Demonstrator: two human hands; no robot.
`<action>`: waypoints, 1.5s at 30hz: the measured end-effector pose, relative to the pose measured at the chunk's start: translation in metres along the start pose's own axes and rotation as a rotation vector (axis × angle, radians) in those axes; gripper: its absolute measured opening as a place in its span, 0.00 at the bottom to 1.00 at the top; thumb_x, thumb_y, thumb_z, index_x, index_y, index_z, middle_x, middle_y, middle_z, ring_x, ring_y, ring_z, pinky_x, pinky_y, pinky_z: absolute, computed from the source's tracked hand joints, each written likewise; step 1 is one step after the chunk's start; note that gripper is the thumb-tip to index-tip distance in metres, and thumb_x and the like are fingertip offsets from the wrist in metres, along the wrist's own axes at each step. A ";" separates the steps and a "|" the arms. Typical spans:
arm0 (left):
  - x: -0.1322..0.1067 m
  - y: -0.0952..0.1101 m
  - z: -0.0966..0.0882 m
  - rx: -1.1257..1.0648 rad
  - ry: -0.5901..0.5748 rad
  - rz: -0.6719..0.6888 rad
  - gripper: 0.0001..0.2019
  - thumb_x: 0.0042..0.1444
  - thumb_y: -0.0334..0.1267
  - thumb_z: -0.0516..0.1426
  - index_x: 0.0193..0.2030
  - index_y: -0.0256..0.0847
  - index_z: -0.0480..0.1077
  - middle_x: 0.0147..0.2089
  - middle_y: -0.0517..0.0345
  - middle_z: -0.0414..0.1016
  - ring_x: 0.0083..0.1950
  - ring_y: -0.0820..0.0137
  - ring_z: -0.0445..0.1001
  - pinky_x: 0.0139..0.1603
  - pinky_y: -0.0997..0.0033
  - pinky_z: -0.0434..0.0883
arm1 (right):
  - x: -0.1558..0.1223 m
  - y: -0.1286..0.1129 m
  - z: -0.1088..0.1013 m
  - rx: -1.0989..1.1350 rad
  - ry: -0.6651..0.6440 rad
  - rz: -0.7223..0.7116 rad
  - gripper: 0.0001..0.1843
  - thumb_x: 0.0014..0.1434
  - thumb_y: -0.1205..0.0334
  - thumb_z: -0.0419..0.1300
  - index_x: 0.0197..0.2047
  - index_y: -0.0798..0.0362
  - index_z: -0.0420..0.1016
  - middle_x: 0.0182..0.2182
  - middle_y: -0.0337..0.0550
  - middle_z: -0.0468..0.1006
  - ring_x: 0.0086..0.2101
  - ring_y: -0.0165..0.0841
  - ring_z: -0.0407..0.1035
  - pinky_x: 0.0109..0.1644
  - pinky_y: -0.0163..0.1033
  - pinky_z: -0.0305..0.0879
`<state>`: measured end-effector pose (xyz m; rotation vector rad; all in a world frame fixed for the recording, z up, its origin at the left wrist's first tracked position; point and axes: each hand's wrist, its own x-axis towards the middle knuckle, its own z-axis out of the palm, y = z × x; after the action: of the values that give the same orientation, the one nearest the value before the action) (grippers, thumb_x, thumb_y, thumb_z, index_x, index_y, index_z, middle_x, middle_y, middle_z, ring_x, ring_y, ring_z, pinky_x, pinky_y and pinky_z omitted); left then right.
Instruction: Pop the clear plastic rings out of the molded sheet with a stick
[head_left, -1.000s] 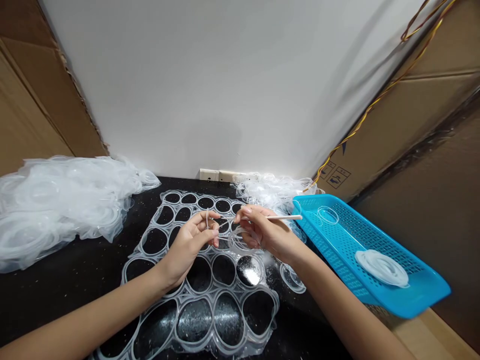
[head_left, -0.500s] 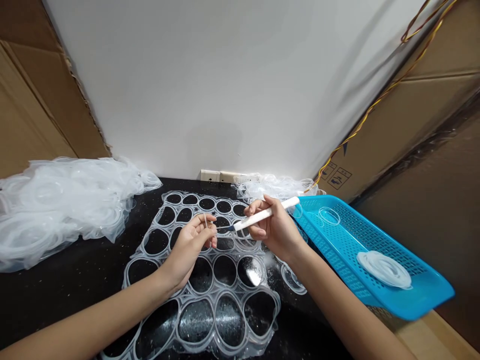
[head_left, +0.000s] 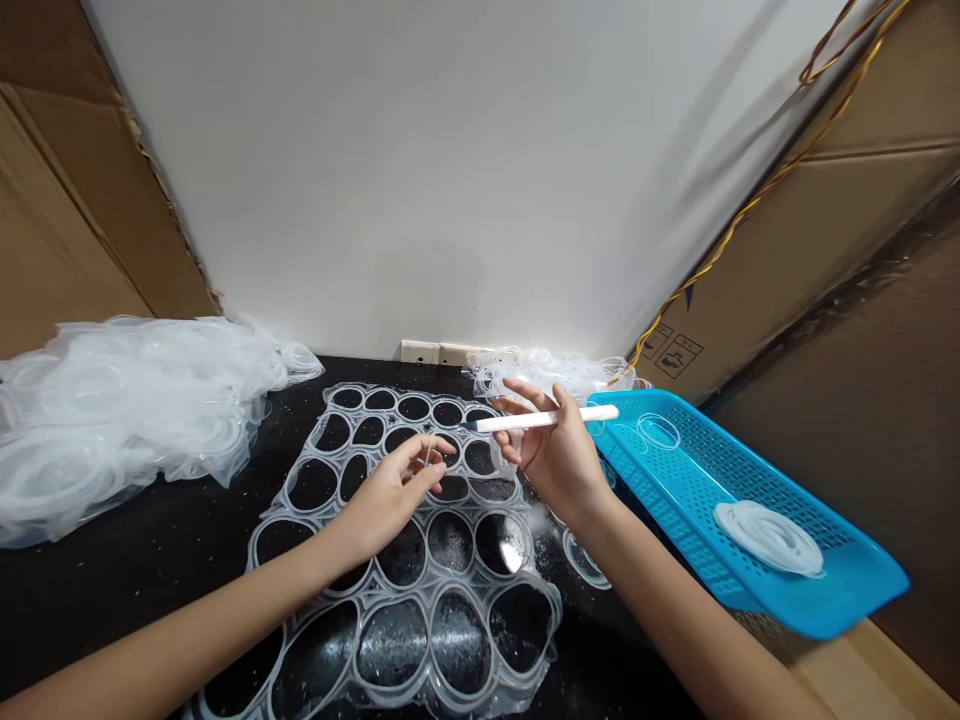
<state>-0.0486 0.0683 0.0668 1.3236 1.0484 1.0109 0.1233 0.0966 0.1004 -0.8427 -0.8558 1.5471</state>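
A ring bundle already lies in the basket; the ringed sheet on the desk seems still joined. The right hand grips a white tool; the left hand has curled fingers, hold unclear.

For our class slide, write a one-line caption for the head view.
Right hand holding a dark-tipped white tool, left hand above a clear holed sheet, blue basket at right.

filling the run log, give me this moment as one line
left hand: over perforated clear sheet, hold unclear; right hand: holding white pen-like tool; blue basket: white ring bundle inside
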 end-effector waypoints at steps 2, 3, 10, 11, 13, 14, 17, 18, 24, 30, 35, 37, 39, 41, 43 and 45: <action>-0.001 0.004 -0.002 0.048 -0.041 0.024 0.07 0.50 0.40 0.56 0.36 0.44 0.69 0.31 0.61 0.68 0.34 0.68 0.67 0.41 0.66 0.62 | -0.001 0.003 0.001 -0.008 0.026 -0.050 0.22 0.59 0.46 0.43 0.46 0.51 0.65 0.32 0.45 0.69 0.21 0.27 0.64 0.19 0.33 0.55; -0.002 0.006 -0.003 0.073 -0.072 0.035 0.07 0.51 0.41 0.55 0.37 0.44 0.69 0.30 0.61 0.68 0.34 0.67 0.67 0.42 0.66 0.62 | -0.001 0.005 0.002 -0.008 0.030 -0.058 0.22 0.60 0.46 0.42 0.48 0.50 0.64 0.34 0.45 0.69 0.22 0.28 0.65 0.20 0.34 0.57; -0.016 0.016 0.001 0.193 -0.215 0.039 0.09 0.55 0.42 0.52 0.41 0.46 0.70 0.39 0.57 0.72 0.44 0.63 0.69 0.49 0.61 0.60 | -0.011 0.030 0.011 0.028 -0.043 -0.008 0.25 0.61 0.45 0.42 0.60 0.38 0.50 0.42 0.46 0.66 0.29 0.32 0.70 0.31 0.41 0.67; -0.017 0.017 0.002 0.224 -0.225 0.046 0.10 0.56 0.41 0.52 0.42 0.47 0.70 0.40 0.56 0.72 0.45 0.62 0.69 0.49 0.61 0.60 | -0.012 0.032 0.012 0.045 -0.054 0.002 0.25 0.60 0.44 0.43 0.60 0.38 0.50 0.43 0.46 0.66 0.30 0.33 0.70 0.31 0.41 0.67; -0.019 0.017 0.003 0.265 -0.234 0.051 0.12 0.56 0.40 0.51 0.45 0.48 0.70 0.42 0.56 0.72 0.46 0.62 0.69 0.50 0.60 0.60 | -0.013 0.034 0.012 0.077 -0.063 0.013 0.25 0.60 0.44 0.43 0.60 0.38 0.51 0.43 0.46 0.66 0.33 0.34 0.70 0.30 0.40 0.67; -0.019 0.017 0.004 0.262 -0.239 0.043 0.13 0.57 0.40 0.51 0.48 0.49 0.69 0.43 0.56 0.71 0.46 0.62 0.69 0.50 0.60 0.60 | -0.013 0.035 0.012 0.088 -0.061 0.008 0.25 0.60 0.44 0.44 0.59 0.38 0.51 0.43 0.46 0.66 0.34 0.35 0.70 0.30 0.39 0.67; -0.019 0.014 0.003 0.190 -0.247 -0.007 0.16 0.57 0.40 0.50 0.53 0.50 0.65 0.46 0.55 0.70 0.43 0.63 0.71 0.50 0.59 0.60 | -0.012 0.032 0.010 0.065 -0.039 -0.022 0.24 0.60 0.45 0.44 0.58 0.40 0.54 0.42 0.46 0.66 0.34 0.34 0.68 0.29 0.38 0.67; -0.018 0.013 0.003 0.161 -0.236 -0.014 0.17 0.57 0.41 0.51 0.54 0.50 0.64 0.46 0.54 0.70 0.42 0.63 0.72 0.49 0.59 0.61 | -0.011 0.031 0.010 0.041 -0.030 -0.032 0.24 0.60 0.45 0.44 0.58 0.40 0.56 0.41 0.46 0.67 0.33 0.33 0.67 0.28 0.38 0.67; -0.016 0.008 0.001 0.130 -0.186 0.017 0.18 0.56 0.40 0.52 0.55 0.52 0.62 0.50 0.53 0.67 0.42 0.63 0.73 0.51 0.59 0.60 | -0.010 0.029 0.006 -0.065 0.033 -0.086 0.25 0.60 0.44 0.43 0.58 0.39 0.57 0.38 0.45 0.69 0.27 0.30 0.64 0.23 0.36 0.63; -0.017 0.011 0.005 0.202 -0.221 0.038 0.18 0.57 0.37 0.50 0.54 0.53 0.62 0.57 0.56 0.64 0.45 0.64 0.72 0.53 0.59 0.60 | -0.011 0.031 0.010 -0.010 0.008 0.014 0.27 0.60 0.43 0.41 0.62 0.39 0.50 0.39 0.45 0.69 0.24 0.28 0.65 0.26 0.38 0.65; -0.017 0.006 0.005 0.318 -0.208 0.067 0.18 0.56 0.38 0.52 0.54 0.55 0.64 0.57 0.56 0.63 0.50 0.61 0.68 0.51 0.58 0.62 | -0.013 0.033 0.013 0.083 -0.032 0.086 0.26 0.62 0.44 0.39 0.62 0.38 0.49 0.40 0.46 0.71 0.28 0.32 0.70 0.31 0.40 0.67; -0.017 0.002 0.004 0.373 -0.198 0.116 0.16 0.57 0.39 0.52 0.52 0.56 0.67 0.56 0.57 0.64 0.54 0.60 0.65 0.53 0.57 0.61 | -0.014 0.034 0.014 0.126 -0.056 0.099 0.26 0.62 0.44 0.39 0.62 0.37 0.47 0.40 0.46 0.71 0.30 0.34 0.72 0.32 0.41 0.68; -0.016 0.000 0.004 0.427 -0.174 0.183 0.14 0.57 0.40 0.52 0.50 0.55 0.69 0.56 0.57 0.65 0.56 0.59 0.62 0.56 0.57 0.59 | -0.014 0.034 0.015 0.171 -0.069 0.102 0.25 0.62 0.45 0.39 0.61 0.37 0.46 0.40 0.46 0.72 0.31 0.34 0.72 0.33 0.41 0.68; -0.016 0.001 0.002 0.482 -0.137 0.267 0.14 0.57 0.40 0.51 0.49 0.54 0.69 0.55 0.57 0.65 0.56 0.60 0.62 0.57 0.58 0.57 | -0.013 0.031 0.014 0.208 -0.063 0.095 0.24 0.62 0.46 0.39 0.60 0.38 0.49 0.39 0.46 0.72 0.30 0.33 0.71 0.33 0.40 0.67; -0.016 0.006 -0.004 0.547 -0.095 0.354 0.13 0.58 0.39 0.50 0.49 0.51 0.69 0.53 0.56 0.67 0.54 0.62 0.65 0.56 0.59 0.59 | -0.010 0.024 0.012 0.225 -0.037 0.076 0.23 0.63 0.47 0.39 0.58 0.41 0.54 0.35 0.44 0.72 0.27 0.30 0.69 0.31 0.37 0.66; -0.018 0.010 -0.014 0.620 -0.057 0.418 0.13 0.59 0.40 0.49 0.49 0.48 0.69 0.49 0.56 0.69 0.51 0.65 0.67 0.53 0.62 0.62 | -0.006 0.014 0.008 0.205 0.004 0.043 0.23 0.63 0.46 0.39 0.56 0.43 0.59 0.29 0.42 0.71 0.22 0.27 0.65 0.25 0.34 0.62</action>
<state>-0.0666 0.0540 0.0774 2.1319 1.1118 0.9725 0.1108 0.0881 0.0925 -0.7184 -0.6671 1.6386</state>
